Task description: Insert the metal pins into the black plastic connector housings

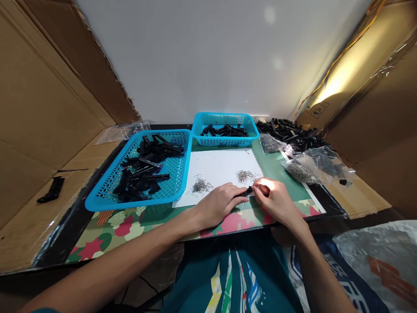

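Low over the front edge of a white sheet (221,163), my left hand (223,200) is closed around a small black plastic part (246,191). My right hand (273,198) meets it at the part's right end, thumb and fingers pinched together. Whatever those right fingertips hold is too small to make out. Just beyond my hands lies a pile of tiny metal pieces (245,175), thin and wire-like. A second, darker pile of small metal pieces (200,185) rests on the sheet left of my left hand.
A blue basket (137,202) of black plastic parts stands at left, another blue basket (224,141) at the back. Black parts (293,132) are heaped at back right. Plastic bags of metal pieces (301,172) lie before them. One black part (54,189) sits far left. Cardboard walls flank the table.
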Tool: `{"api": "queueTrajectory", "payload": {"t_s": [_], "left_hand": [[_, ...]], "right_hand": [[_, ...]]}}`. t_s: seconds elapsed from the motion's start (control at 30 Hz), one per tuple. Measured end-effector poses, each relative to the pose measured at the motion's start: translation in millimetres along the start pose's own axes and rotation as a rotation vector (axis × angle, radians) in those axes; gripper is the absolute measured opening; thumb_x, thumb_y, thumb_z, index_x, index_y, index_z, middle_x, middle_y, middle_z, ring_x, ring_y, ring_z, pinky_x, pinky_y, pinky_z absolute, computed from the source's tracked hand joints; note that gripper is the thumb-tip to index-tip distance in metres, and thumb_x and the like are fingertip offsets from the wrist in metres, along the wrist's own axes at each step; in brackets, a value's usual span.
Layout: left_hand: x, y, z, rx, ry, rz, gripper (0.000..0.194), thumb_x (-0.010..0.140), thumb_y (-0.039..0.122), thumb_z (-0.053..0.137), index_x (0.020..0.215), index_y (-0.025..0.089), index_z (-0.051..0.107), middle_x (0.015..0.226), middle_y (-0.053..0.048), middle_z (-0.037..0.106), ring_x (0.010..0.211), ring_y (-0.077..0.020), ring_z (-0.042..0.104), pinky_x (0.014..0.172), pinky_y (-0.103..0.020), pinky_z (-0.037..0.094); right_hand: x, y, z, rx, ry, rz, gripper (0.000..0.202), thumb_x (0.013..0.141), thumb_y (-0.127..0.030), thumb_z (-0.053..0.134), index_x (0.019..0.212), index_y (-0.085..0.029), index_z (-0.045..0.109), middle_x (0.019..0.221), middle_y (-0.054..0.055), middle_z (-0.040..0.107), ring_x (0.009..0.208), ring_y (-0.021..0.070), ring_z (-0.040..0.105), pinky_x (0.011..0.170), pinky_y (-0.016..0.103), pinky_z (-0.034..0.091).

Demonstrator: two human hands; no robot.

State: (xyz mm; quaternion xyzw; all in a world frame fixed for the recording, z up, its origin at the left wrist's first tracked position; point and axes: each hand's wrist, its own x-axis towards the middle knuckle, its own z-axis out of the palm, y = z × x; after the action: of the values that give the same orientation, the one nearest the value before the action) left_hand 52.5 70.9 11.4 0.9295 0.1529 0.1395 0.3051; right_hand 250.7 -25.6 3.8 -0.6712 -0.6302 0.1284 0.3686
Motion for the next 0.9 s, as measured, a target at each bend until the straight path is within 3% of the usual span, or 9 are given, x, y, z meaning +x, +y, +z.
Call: {"api": "queueTrajectory", "payload": {"t_s": [0.17, 0.47, 0.9], "left_hand": [[1, 2, -0.3, 0.007, 0.004, 0.019, 0.035, 0.11, 0.037, 0.045, 0.124, 0.017, 0.07, 0.114, -0.012, 0.075, 0.102, -0.0262, 0.066, 0.089, -0.037, 0.049], [1, 1, 0.2, 0.02, 0.018, 0.014, 0.033, 0.11, 0.035, 0.045, 0.117, 0.017, 0.071, 0.114, -0.01, 0.076, 0.102, -0.0246, 0.067, 0.09, -0.036, 0.05], [3, 5, -2.0, 0.019, 0.033, 0.007, 0.03, 0.109, 0.032, 0.048, 0.115, 0.016, 0.073, 0.105, -0.009, 0.076, 0.094, -0.0242, 0.067, 0.085, -0.033, 0.049]], "right_hand": [[-1, 3, 3, -0.097, 0.059, -0.066, 0.04, 0.097, -0.023, 0.054, 0.066, -0.025, 0.029, 0.062, -0.002, 0.043, 0.059, 0.0162, 0.041, 0.06, 0.031, 0.029], [-10, 6, 18, -0.184, 0.193, -0.104, 0.032, 0.099, -0.023, 0.054, 0.07, -0.024, 0.04, 0.067, -0.001, 0.048, 0.061, 0.0166, 0.044, 0.061, 0.03, 0.032], [-8, 7, 17, -0.163, 0.109, -0.077, 0.035, 0.1, -0.023, 0.051, 0.069, -0.025, 0.035, 0.065, -0.001, 0.046, 0.058, 0.0164, 0.039, 0.06, 0.031, 0.029]]}}
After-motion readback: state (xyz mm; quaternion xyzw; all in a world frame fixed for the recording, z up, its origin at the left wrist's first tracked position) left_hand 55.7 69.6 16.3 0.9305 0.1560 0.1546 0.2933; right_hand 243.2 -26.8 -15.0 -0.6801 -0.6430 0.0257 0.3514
